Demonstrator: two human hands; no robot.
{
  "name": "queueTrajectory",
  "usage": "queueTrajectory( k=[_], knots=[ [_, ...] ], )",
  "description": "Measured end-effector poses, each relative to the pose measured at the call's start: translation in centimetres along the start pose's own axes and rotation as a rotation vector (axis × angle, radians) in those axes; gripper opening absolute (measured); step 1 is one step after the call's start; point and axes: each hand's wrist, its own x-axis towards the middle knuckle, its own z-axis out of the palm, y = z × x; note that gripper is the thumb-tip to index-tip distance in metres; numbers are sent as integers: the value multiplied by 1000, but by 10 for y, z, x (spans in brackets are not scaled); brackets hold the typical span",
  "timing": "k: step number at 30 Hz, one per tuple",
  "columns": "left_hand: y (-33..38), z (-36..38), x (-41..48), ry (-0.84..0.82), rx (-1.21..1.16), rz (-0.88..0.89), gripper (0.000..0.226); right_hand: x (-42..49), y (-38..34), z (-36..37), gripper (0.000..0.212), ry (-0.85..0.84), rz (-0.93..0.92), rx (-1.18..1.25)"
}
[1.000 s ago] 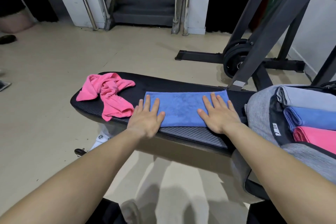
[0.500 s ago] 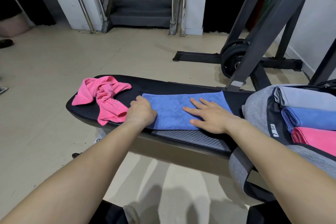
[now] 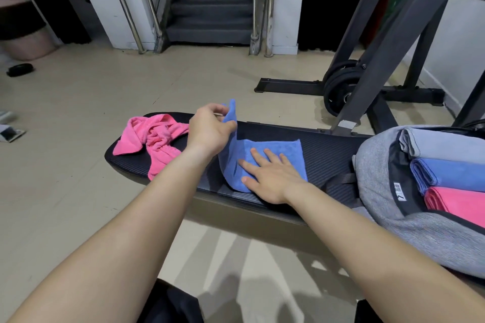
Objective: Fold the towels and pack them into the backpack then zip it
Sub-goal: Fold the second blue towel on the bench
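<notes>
A blue towel [image 3: 278, 149] lies on the black padded bench [image 3: 328, 147]. My left hand [image 3: 210, 131] pinches its left end and holds that end lifted above the bench. With fingers spread, my right hand [image 3: 273, 176] presses flat on the towel's middle. A crumpled pink towel [image 3: 152, 139] lies at the bench's left end. On the right the grey backpack [image 3: 378, 165] lies open, holding a folded grey towel [image 3: 443, 143], a folded blue towel [image 3: 451, 172] and a folded pink towel [image 3: 456, 202].
A dark metal rack [image 3: 372, 65] with black weight plates [image 3: 341, 86] stands behind the bench at the right. Grey stairs [image 3: 212, 8] with steel rails rise at the back. A dark disc [image 3: 19, 69] and small items lie on the beige floor at the left.
My left hand took hold of the blue towel's left end and lifted it up and rightward. My right hand turned and slid to the towel's middle, still pressing flat.
</notes>
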Motion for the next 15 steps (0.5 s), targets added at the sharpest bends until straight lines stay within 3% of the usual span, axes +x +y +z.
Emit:
queueTrajectory(
  k=[6, 15],
  knots=[
    [14, 34, -15, -114, 90, 33, 22, -33, 39, -39, 50, 181, 38, -38],
    [18, 93, -44, -275, 335, 98, 20, -68, 101, -20, 74, -72, 207, -95]
  ],
)
